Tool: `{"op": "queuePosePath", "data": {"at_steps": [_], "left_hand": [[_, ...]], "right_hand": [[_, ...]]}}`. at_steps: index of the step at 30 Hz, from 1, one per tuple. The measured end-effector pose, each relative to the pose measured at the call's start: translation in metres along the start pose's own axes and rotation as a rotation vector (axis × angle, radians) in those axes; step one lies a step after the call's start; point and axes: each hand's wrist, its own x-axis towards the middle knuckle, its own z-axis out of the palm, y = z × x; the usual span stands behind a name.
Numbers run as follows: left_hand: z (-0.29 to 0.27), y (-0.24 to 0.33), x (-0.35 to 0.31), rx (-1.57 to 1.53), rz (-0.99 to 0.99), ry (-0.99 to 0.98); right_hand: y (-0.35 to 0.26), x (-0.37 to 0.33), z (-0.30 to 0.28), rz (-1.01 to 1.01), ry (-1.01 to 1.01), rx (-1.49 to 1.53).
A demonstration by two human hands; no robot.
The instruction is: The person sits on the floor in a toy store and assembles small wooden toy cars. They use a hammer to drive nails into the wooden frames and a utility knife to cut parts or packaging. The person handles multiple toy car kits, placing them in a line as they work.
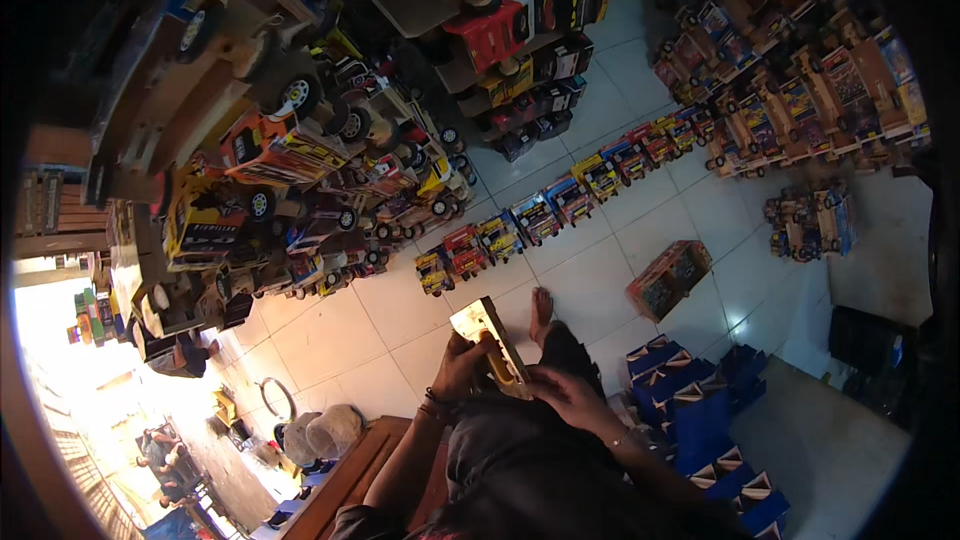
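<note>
Over my lap I hold a long, narrow wooden piece [476, 317], perhaps a toy truck part. Its far end is lit bright and pale, and an orange-brown shape shows along its nearer part. My left hand [458, 364] is closed around its left side, with fingers bent over the top. At the near right end, my right hand [570, 395] grips the edge between thumb and fingers. The fingers partly cover the piece, so its exact kind does not show.
A row of small toy trucks [540, 219] crosses the tiled floor ahead. Stacked wooden toy trucks [260, 155] rise at the left, more [820, 100] at the far right. A reddish box-shaped piece [668, 280] lies right of my foot [541, 310]. Blue folded pieces [690, 415] are piled at my right.
</note>
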Motion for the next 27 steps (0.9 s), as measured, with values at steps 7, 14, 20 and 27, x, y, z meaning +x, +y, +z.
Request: {"op": "queuePosePath", "data": {"at_steps": [7,14,20,27], "left_hand": [[-0.102,-0.035,0.085,0.213,0.171,0.091],[-0.232,-0.077,0.180,0.414,0.254,0.045],[-0.271,-0.079,0.241,0.386,0.121,0.099],[-0.286,-0.078,0.277,0.850,0.251,0.301]], "right_hand": [[0.134,0.126,0.007,0.001,0.051,-0.053],[0.263,0.260,0.000,0.015,-0.266,0.015],[0.356,0.359,-0.005,-0.174,-0.399,0.062],[0.376,0.413,-0.013,-0.603,-0.305,-0.446]]}}
